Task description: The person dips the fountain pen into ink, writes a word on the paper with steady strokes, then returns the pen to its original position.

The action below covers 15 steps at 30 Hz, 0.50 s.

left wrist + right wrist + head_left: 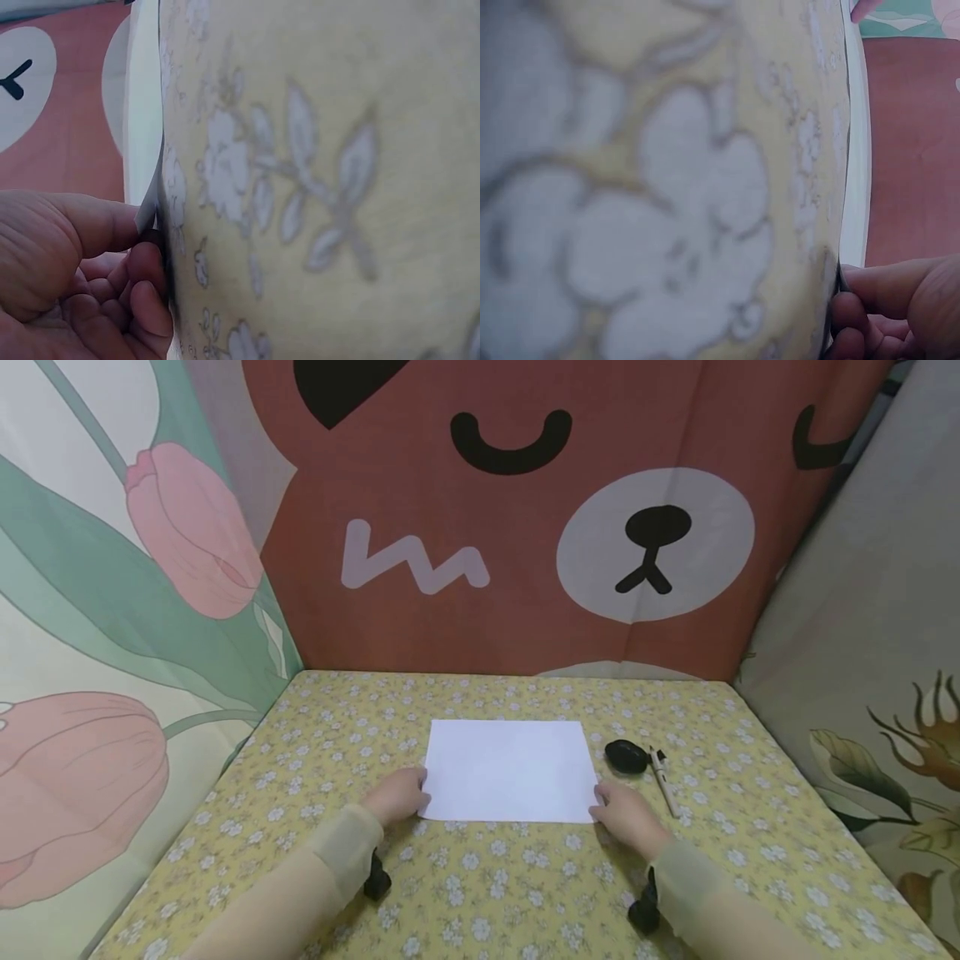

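Note:
A blank white sheet of paper (510,771) lies on the flowered tablecloth, its long side facing me. My left hand (396,796) pinches its left edge near the front corner. In the left wrist view the thumb (105,223) lies over the paper (145,120) and curled fingers sit below, the edge bent slightly up. My right hand (628,814) pinches the opposite edge, also near the front corner. The right wrist view shows the thumb (885,287) on top of the sheet (857,165), fingers tucked beneath.
Right of the paper lie a black rounded object (626,757) and a light-coloured pen (663,783) with a dark clip. The yellow flowered tablecloth (487,893) covers the table. A bear-print curtain (517,627) hangs behind, with printed cloths on both sides.

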{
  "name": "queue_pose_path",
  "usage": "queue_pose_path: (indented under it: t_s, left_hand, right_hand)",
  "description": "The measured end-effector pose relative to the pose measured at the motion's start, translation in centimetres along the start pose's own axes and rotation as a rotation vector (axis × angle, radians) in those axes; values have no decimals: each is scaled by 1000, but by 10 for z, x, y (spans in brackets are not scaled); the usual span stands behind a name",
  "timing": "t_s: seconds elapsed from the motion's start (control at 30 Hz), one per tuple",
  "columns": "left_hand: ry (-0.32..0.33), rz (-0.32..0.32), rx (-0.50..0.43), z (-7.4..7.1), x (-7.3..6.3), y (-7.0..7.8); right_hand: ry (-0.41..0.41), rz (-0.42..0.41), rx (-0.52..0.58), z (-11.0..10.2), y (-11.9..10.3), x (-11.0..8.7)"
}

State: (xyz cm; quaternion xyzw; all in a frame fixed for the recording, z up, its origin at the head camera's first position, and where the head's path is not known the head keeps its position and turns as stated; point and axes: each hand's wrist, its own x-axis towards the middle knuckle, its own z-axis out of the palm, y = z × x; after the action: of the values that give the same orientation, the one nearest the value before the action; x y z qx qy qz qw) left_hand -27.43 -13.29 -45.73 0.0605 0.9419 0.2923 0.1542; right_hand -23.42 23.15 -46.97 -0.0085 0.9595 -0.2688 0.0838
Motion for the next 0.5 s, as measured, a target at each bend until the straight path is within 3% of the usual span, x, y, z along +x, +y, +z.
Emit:
queue_pose_path:
  t_s: [0.5]
  left_hand:
    - [1, 46, 14, 5, -2, 2]
  right_hand:
    - [8, 2, -8, -4, 1, -14]
